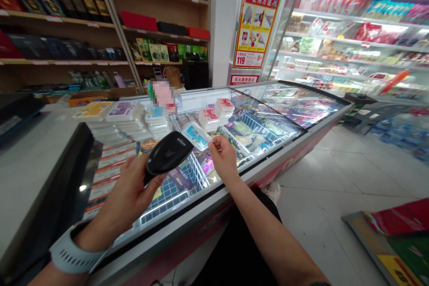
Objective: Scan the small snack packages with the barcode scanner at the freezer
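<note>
My left hand point(130, 190), with a pale watch band on its wrist, is wrapped round a black handheld scanner point(169, 152). The scanner's head points to the right, over the glass top of a chest freezer. My right hand point(223, 156) pinches the near corner of a flat clear package with a blue label point(196, 135), which lies over the glass. Behind it stand two short stacks of red-labelled packages point(209, 117). Further left are stacks with yellow point(94, 110), purple point(122, 111) and light blue labels.
The freezer's metal edge point(214, 194) runs between me and the glass. White wire baskets show beneath the glass. A grey counter point(30, 152) is at left, shelves of bottles and boxes point(161, 27) behind, and a lit refrigerated display point(351, 40) at right.
</note>
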Action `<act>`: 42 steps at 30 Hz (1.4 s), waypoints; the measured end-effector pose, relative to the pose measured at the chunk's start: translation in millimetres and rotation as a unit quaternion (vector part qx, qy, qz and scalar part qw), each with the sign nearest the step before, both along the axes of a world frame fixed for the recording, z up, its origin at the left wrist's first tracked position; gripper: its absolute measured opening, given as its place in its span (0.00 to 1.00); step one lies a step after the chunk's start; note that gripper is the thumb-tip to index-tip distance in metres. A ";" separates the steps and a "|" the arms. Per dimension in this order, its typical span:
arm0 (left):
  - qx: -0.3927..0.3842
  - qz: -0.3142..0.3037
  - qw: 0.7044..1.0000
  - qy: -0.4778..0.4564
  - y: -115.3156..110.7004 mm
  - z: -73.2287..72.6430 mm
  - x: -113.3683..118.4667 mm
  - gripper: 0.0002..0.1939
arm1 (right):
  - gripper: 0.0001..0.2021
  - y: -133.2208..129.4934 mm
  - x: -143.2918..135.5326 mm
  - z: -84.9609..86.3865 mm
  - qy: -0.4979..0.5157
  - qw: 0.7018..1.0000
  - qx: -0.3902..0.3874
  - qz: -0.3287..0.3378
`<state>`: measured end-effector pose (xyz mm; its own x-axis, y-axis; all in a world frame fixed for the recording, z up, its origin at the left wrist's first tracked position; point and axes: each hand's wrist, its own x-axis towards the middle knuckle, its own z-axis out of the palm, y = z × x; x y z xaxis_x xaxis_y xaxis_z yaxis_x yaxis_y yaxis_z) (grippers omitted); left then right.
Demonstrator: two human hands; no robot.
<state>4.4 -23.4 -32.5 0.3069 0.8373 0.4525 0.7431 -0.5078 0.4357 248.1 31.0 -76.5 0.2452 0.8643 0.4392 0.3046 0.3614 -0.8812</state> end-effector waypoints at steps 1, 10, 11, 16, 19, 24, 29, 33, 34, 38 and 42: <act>0.002 0.000 1.000 -0.001 0.5 -0.6 -0.2 0.17 | 0.09 0.0 0.0 -0.2 0.000 1.000 0.001 0.000; 0.024 -0.013 1.000 -0.006 3.2 -2.0 -0.6 0.13 | 0.10 0.4 0.2 -0.6 0.001 1.000 0.007 -0.008; 0.028 -0.013 1.000 -0.006 3.3 -1.9 -0.5 0.13 | 0.10 0.4 0.3 -0.5 0.001 1.000 0.006 -0.008; 0.017 -0.002 1.000 -0.015 4.9 -5.0 -3.0 0.13 | 0.10 -0.2 0.2 -1.6 0.013 1.000 -0.002 -0.004; 0.012 0.002 1.000 -0.022 6.6 -6.2 -6.1 0.16 | 0.10 1.9 0.3 -2.7 0.059 0.998 -0.016 0.011; 0.023 0.070 0.994 -0.077 7.6 -1.8 -10.6 0.20 | 0.12 20.1 9.7 10.9 0.243 0.964 -0.092 0.062; 0.011 0.199 0.972 -0.122 6.0 4.8 -19.7 0.25 | 0.10 57.7 25.9 43.5 0.377 0.904 -0.196 0.054; 0.032 0.252 0.958 -0.136 5.5 10.1 -26.8 0.27 | 0.14 89.0 30.5 56.3 0.383 0.893 -0.233 0.037; 0.039 0.256 0.955 -0.142 5.5 11.6 -27.8 0.28 | 0.14 94.1 30.4 56.5 0.380 0.893 -0.239 0.033; 0.059 0.264 0.946 -0.178 5.5 16.3 -30.8 0.28 | 0.18 95.7 22.9 49.8 0.352 0.898 -0.263 0.026; 0.069 0.282 0.937 -0.194 4.5 21.2 -33.9 0.29 | 0.17 79.9 -5.8 43.3 0.284 0.912 -0.289 0.066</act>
<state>-29.5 -18.8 -11.2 -0.3770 0.7417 0.5547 0.7098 -0.1535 0.6875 242.4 110.9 -33.1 0.1685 0.9495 -0.2647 -0.2726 -0.2131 -0.9382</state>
